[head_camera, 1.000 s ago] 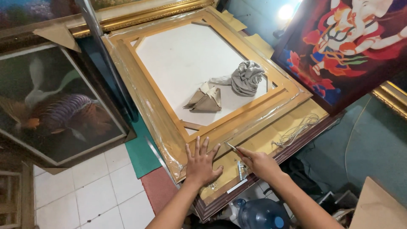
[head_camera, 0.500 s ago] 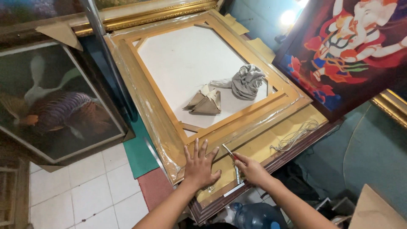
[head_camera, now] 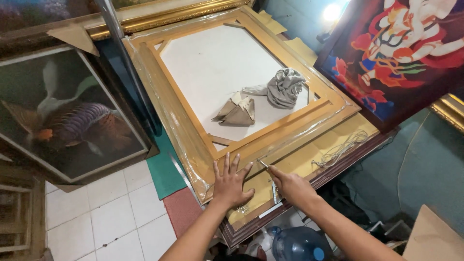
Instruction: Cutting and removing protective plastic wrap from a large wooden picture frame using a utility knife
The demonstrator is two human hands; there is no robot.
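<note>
At the near edge, above white floor tiles [head_camera: 101, 212] and a blue water jug [head_camera: 298, 244], the left hand [head_camera: 232, 183] lies flat, fingers spread, on the plastic-wrapped wooden frame [head_camera: 183, 125]; the right hand [head_camera: 290, 186] pinches a thin blade [head_camera: 263, 164] against it; farther in, folded paper [head_camera: 237, 111] and a grey cloth [head_camera: 285, 87] rest on the canvas back; paintings lean around.

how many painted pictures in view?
2 clear: fish painting at left, red figure painting at upper right. A third may sit along the top left edge, mostly cut off.
</note>
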